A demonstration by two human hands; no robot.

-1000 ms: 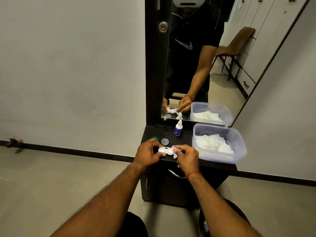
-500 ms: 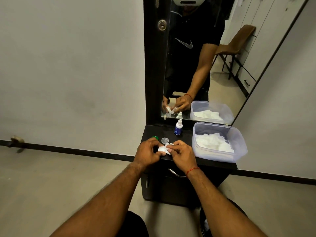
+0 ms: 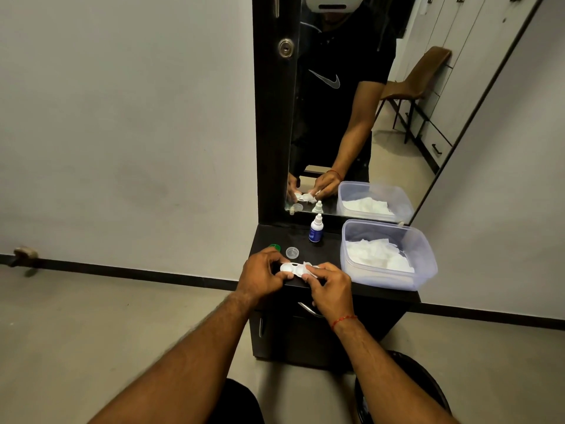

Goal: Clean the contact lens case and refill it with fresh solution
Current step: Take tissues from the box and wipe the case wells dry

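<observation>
Contact lens case (image 3: 290, 267), half hidden, pinched by left hand (image 3: 260, 275); right hand (image 3: 331, 289) pinches tissue (image 3: 310, 266).

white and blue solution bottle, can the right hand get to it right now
Probably yes. The white and blue solution bottle stands upright just beyond the right hand, nothing between them. But that hand pinches a white tissue at the white contact lens case, so it must drop that first.
</observation>
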